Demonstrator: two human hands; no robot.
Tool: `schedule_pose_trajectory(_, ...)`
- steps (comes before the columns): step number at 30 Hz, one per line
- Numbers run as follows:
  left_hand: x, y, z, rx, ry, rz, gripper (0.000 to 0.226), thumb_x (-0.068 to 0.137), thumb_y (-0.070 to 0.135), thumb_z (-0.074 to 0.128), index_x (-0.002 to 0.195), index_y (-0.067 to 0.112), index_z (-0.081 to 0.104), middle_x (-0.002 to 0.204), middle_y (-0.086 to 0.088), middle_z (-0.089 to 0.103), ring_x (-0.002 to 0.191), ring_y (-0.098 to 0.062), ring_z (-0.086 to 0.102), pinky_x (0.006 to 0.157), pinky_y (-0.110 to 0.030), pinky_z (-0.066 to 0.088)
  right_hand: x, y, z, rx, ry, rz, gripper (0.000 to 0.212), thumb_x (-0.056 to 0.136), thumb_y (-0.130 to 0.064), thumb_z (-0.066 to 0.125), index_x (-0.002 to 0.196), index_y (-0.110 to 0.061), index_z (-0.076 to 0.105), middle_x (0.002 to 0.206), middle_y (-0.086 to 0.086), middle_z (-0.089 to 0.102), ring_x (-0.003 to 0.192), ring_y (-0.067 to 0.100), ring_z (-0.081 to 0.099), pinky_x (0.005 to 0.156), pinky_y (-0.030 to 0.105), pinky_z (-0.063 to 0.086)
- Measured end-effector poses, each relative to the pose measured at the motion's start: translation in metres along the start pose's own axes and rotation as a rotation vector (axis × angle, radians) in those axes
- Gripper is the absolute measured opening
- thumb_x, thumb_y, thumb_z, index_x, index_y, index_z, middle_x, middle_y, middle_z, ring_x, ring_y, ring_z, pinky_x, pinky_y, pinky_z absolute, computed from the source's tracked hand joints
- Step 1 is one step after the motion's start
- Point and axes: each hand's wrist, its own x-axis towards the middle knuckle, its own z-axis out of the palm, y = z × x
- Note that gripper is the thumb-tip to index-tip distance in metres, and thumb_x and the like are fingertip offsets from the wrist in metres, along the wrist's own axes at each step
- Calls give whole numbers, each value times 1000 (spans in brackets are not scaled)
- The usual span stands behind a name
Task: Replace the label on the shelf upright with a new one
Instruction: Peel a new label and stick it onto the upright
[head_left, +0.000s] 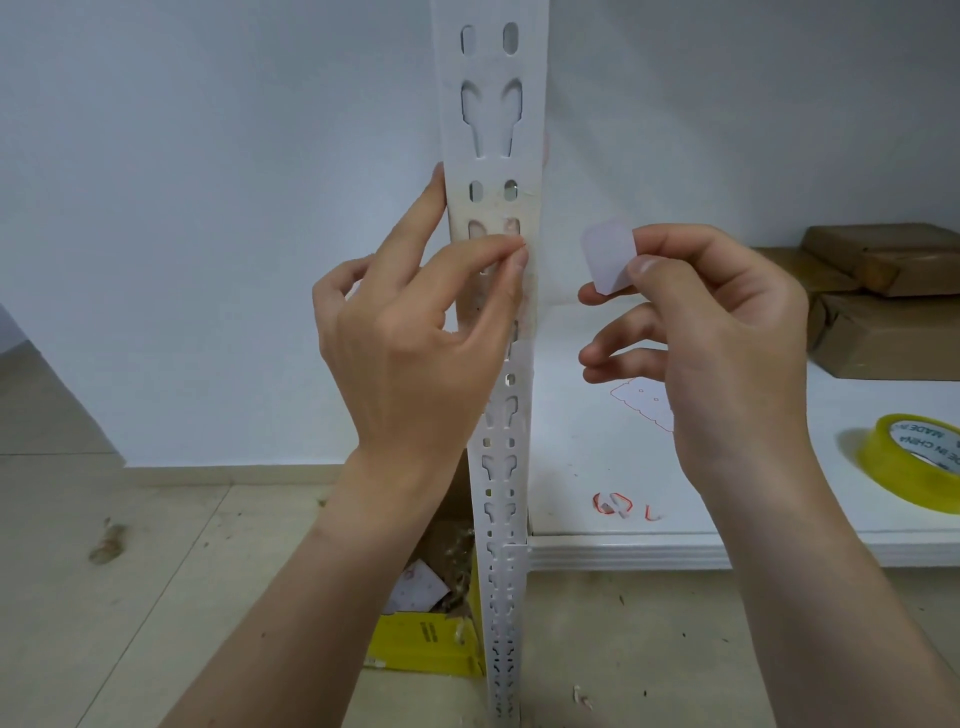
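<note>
**Clear the old patch before you stick the new label**

Your left hand (410, 332) is on the shelf upright (488, 130), thumb and forefinger pinching tip to tip at the 3 o'clock edge of its face. What they nip looks like the last of the old label (527, 291), a yellowed, filmy patch. I cannot tell whether any film is truly between the fingers (483, 248). Your middle finger lies straight along the upright's 9 o'clock edge.

Your right hand (727, 332) pinches the new label (605, 254), a small white piece, by its lower corner. It is held in the air at 3 o'clock of the patch, near the upright but not touching it.

Peel slowly and flat along the metal, as thin film probably tears. Keep the new label's sticky side off your other fingers until the patch is bare, then square it to the slots.

At 5 o'clock a label sheet (641, 408) lies on the shelf board (623, 540). A tape roll (909, 457) sits at 4 o'clock and cardboard boxes (883, 322) at 3 o'clock, all well apart. Nothing blocks your reach.
</note>
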Motion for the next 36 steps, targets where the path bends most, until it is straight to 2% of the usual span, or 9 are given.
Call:
schedule_pose_trajectory(3,0,-2,0,10,6,10,19,103,32,69,103,19,83,135,-9,70,97,-18,77,74,-56,58,1,1,0,4,2,4,19,97,-1,56,93,-10,72,77,8,75,47,28,62,49,36,59)
schedule_pose_trajectory(11,-1,1,0,23,-15,-8,19,104,33,67,110,22,82,139,-10,68,96,-19,77,73,-54,59,0,-1,-2,10,-1,-1,22,97,-1,55,90,-12,72,76,8,74,46,28,61,49,37,59)
schedule_pose_trajectory(14,-4,2,2,83,15,51,16,102,28,70,112,21,81,136,-14,68,75,-22,75,66,-55,56,0,-2,-2,7,1,-5,22,98,-1,56,90,-13,73,76,7,74,46,28,62,50,38,60)
schedule_pose_trajectory(16,-5,2,3,105,21,60,17,102,27,70,114,21,80,136,-15,68,70,-23,73,64,-55,56,0,-2,-2,7,3,-3,22,98,-1,56,91,-13,73,76,7,75,46,28,62,49,38,60)
schedule_pose_trajectory(19,-6,4,3,87,1,11,18,104,29,67,116,24,79,140,-12,66,77,-23,74,63,-54,55,0,-2,-2,3,3,-4,23,98,-1,55,91,-14,73,76,7,75,47,28,62,49,38,61)
schedule_pose_trajectory(23,-4,7,0,58,-11,-48,20,104,35,65,115,26,80,140,-7,68,98,-21,75,70,-53,58,-1,-2,1,5,-8,-2,25,98,-1,56,88,-16,73,75,7,74,46,27,62,49,38,60)
schedule_pose_trajectory(30,2,12,-2,1,-34,-124,24,102,43,63,110,28,81,138,0,69,91,-15,74,74,-54,58,-2,-3,1,2,-16,-7,27,98,-1,55,87,-17,73,76,8,74,46,27,62,49,38,60)
schedule_pose_trajectory(36,2,10,-4,-37,-69,-126,22,103,38,65,111,27,81,141,-1,67,102,-13,72,74,-50,61,-3,-3,3,1,-23,-5,26,99,-1,55,87,-17,73,76,7,75,46,27,62,49,37,59)
